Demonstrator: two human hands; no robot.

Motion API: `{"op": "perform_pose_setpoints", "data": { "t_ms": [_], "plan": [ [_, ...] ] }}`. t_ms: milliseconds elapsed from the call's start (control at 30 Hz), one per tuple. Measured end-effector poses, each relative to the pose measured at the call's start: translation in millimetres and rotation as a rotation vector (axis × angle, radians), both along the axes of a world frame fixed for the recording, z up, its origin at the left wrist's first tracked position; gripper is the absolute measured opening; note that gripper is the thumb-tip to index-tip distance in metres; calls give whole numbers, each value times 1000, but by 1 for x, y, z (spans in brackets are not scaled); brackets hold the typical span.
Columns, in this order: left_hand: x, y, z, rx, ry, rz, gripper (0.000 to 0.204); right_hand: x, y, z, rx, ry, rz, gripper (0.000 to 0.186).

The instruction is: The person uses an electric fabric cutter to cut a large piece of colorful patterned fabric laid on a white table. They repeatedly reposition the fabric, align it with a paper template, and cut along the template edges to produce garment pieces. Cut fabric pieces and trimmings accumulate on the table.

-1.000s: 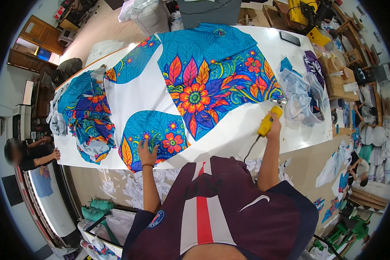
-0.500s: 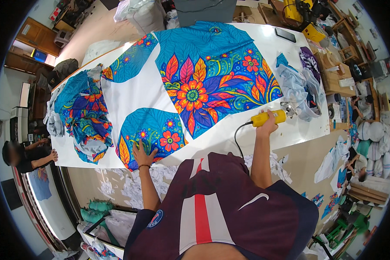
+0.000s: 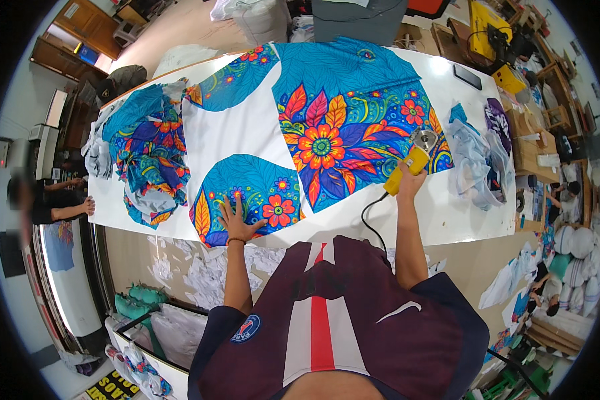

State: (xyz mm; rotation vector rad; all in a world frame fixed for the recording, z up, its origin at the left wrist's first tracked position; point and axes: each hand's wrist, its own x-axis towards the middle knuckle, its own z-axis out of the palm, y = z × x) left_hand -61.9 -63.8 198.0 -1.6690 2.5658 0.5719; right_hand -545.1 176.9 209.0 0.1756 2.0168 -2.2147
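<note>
Dark maroon shirt with white and red stripes (image 3: 400,340): seen nearest, worn by the person.
Left hand (image 3: 239,223): opened flat, its fingers spread over a smaller teal, floral-printed fabric piece with a curved upper edge (image 3: 273,180).
Right hand (image 3: 412,181): closed around a yellow, cylindrical power tool (image 3: 417,159) with a black cord (image 3: 367,219).
Round silver metal head of the tool (image 3: 425,139): held over the right part of a large teal fabric panel printed with bright flowers (image 3: 347,67); whether contact is made cannot be told.
Long white tabletop (image 3: 473,223): loaded at the left with crumpled floral fabric (image 3: 150,153), at the right with tangled pale fabric (image 3: 470,157).
Black rectangular phone (image 3: 468,77): placed near the far right corner.
Grey plastic bin (image 3: 360,23): seen beyond the far edge.
</note>
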Motion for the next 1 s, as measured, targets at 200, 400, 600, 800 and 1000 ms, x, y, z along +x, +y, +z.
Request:
{"op": "perform_pose_setpoints", "data": {
  "t_ms": [200, 400, 600, 800, 1000],
  "plan": [
    [4, 16, -9, 9, -14, 1, 144, -24, 38, 1, 125, 47, 16, 69],
    [-13, 30, -8, 99, -46, 11, 151, -51, 40, -7, 139, 137, 5, 66],
    [-18, 44, -8, 190, -121, 11, 159, -63, 41, -15, 243, 166, -4, 64],
    [-17, 48, -12, 119, -70, -28, 147, -56, 50, -4, 191, 49, 79, 60],
    [-10, 46, -22, 29, 30, -190, 132, 19, 85, 31, 281, -171, 450, 49]
  ]
}}
